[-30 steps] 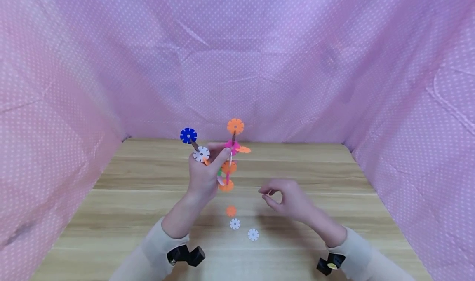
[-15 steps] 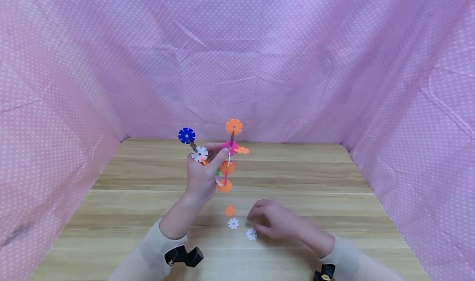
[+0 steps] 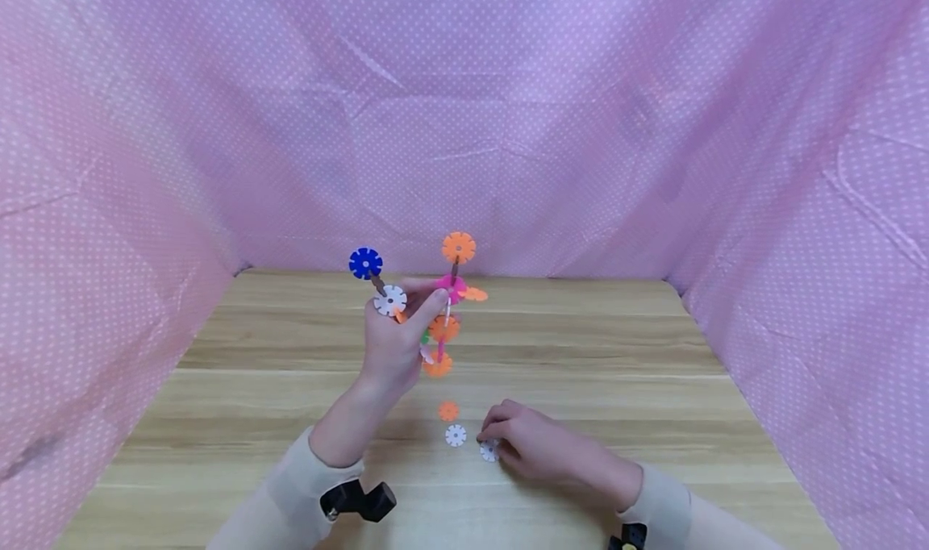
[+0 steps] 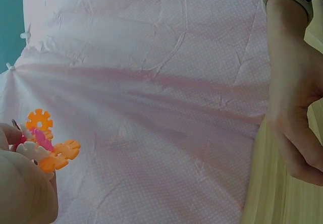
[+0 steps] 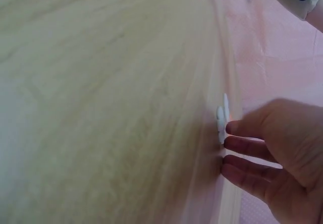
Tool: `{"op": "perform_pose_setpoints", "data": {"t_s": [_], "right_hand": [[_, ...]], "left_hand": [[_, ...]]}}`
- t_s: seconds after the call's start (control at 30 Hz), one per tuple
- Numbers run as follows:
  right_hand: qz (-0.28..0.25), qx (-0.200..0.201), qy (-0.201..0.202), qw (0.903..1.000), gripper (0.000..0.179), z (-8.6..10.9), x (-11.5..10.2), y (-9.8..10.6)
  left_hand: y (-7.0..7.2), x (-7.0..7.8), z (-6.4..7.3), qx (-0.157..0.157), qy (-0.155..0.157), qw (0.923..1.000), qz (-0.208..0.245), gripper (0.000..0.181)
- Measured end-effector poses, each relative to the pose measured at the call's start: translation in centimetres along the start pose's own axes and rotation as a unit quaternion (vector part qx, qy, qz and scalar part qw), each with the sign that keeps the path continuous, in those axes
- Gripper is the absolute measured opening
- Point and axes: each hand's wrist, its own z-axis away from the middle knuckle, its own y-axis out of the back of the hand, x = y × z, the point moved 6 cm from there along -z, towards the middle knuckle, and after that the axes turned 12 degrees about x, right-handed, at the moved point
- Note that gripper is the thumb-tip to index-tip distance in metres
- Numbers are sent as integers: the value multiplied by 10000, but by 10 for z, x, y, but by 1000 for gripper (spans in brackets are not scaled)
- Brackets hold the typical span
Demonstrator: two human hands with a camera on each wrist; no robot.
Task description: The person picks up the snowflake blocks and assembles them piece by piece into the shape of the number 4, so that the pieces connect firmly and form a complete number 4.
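My left hand (image 3: pixel 395 336) holds up a built figure of notched plastic interlocking discs above the table. Its parts include a blue disc (image 3: pixel 365 264), a white disc (image 3: pixel 390 301), a pink disc (image 3: pixel 451 289) under the thumb and an orange disc (image 3: pixel 459 247) at the top. The palm and fingers hide some of the joints. Low over the tabletop, my right hand (image 3: pixel 533 441) pinches a loose white disc (image 3: pixel 489 451) by its edge. In the right wrist view, the thumb and fingertips (image 5: pixel 232 128) meet at that white disc (image 5: pixel 220 120).
Left of the right hand lie another loose white disc (image 3: pixel 456 435) and a small orange disc (image 3: pixel 448 410). The wooden table (image 3: pixel 581 332) is enclosed by pink dotted cloth (image 3: pixel 464 131) at the back and both sides.
My right hand has come down and toward me to the nearest white disc, and its fingers have closed on it. The left hand keeps the figure almost where it was.
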Motion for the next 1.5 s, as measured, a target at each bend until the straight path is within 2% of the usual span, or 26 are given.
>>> {"op": "perform_pose_setpoints", "data": {"t_s": [0.07,0.13,0.3,0.4,0.57,0.73,0.83,1.0,1.07,1.17,1.3,1.5], "right_hand": [[45,17,77,10000,21,0,-1,0],[-13,-19,-21,10000,22,-1,0,-1],[-498,-245,-720,9959,27,-2,8,-5],[-743,-300,-998,9918,23,-2,13,-5],[-1085,-4,-935,9897,12,-7,18,3],[-1185,299,-1028,9872,7,-13,26,19],[-1190,529,-1111,9852,2,-15,30,34],[-1240,1339,-625,9812,2,-24,31,74],[-1228,1709,-494,9764,5,-27,32,92],[-1205,2161,-562,9673,8,-30,34,117],[-1308,2628,-627,9539,12,-32,34,146],[-1542,3171,-564,9341,13,-34,27,173]], "left_hand": [[-1,0,0,-65,28,10000,50,34],[-2,1,1,-96,59,9999,91,33],[-4,0,1,-147,31,9999,78,28],[-4,0,1,-187,12,9998,64,29],[-5,-1,1,-232,-7,9997,94,35],[-3,-1,1,-78,-23,9999,100,36],[0,-2,2,28,14,10000,-6,38],[-2,-3,2,-72,-12,9999,94,38],[-4,-2,1,-184,-60,9997,163,38],[-7,-1,1,-332,-98,9989,310,36],[-7,-2,0,-338,-95,9990,289,33],[-7,0,-1,-241,-69,9996,152,33]]}}
